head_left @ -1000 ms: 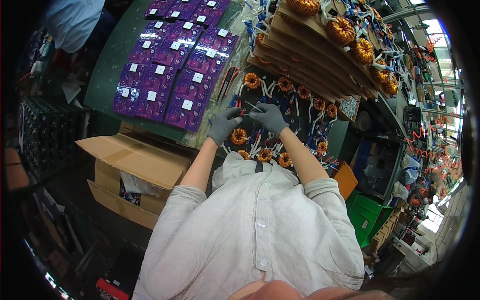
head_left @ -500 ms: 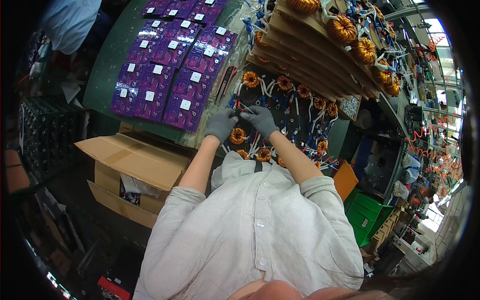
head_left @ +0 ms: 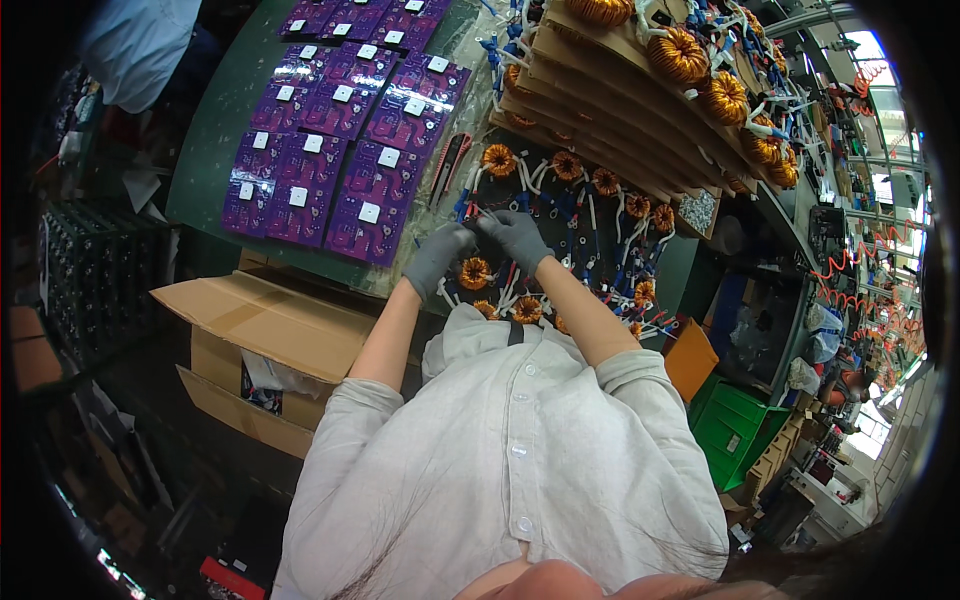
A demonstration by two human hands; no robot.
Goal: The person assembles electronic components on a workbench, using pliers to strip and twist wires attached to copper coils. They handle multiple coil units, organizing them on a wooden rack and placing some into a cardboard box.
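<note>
Both my hands wear grey gloves and work close together over a dark board (head_left: pixel 590 258) crowded with copper-wound ring coils and their leads. My right hand (head_left: pixel 518 242) is closed, pinching a thin white lead (head_left: pixel 487 213) between thumb and fingers. Just to its left, my left hand (head_left: pixel 438 260) is curled and slightly blurred; what lies in its fingers is too small to make out. A copper-wound coil (head_left: pixel 474 273) sits below and between the hands. Another coil (head_left: pixel 498 159) lies beyond them, with red, blue and white wires trailing near my fingertips.
Purple circuit boards (head_left: pixel 300 165) with white squares lie in rows at left. A red and black utility knife (head_left: pixel 451 165) rests beside them. Stacked cardboard sheets (head_left: pixel 600 105) bearing more coils rise at far right. An open carton (head_left: pixel 265 320) stands lower left, a green crate (head_left: pixel 735 430) lower right.
My left hand has drawn back slightly toward me and to the left, away from the right hand's fingertips. My right hand has shifted slightly left, still pinching the white lead.
</note>
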